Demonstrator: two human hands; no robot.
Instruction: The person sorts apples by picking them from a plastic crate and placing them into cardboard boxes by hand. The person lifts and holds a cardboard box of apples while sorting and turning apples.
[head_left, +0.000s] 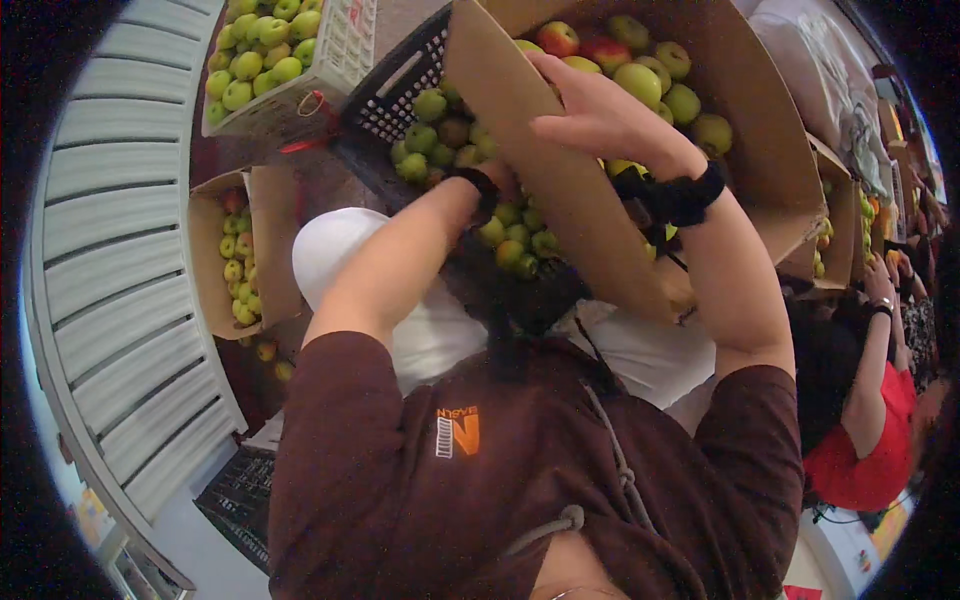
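Note:
My left hand (501, 177) reaches down among green apples (439, 142) in a black plastic crate (397, 82). Its fingers are hidden behind the wall of a cardboard box (517, 127), so what they hold cannot be seen. My right hand (592, 105) is over that box, thumb and fingers spread at the edge of its wall. No apple shows in its grasp. Larger green apples and a few red ones (606, 54) lie inside the box. Below the left wrist, more green apples (517, 236) show beside the box wall. Black bands circle both wrists.
A white crate of green apples (259, 52) stands at the upper left, above a smaller cardboard box (277, 255) of apples. White slats (120, 225) run along the left. At right, a person in a red top (862, 465) works near more boxes (832, 217).

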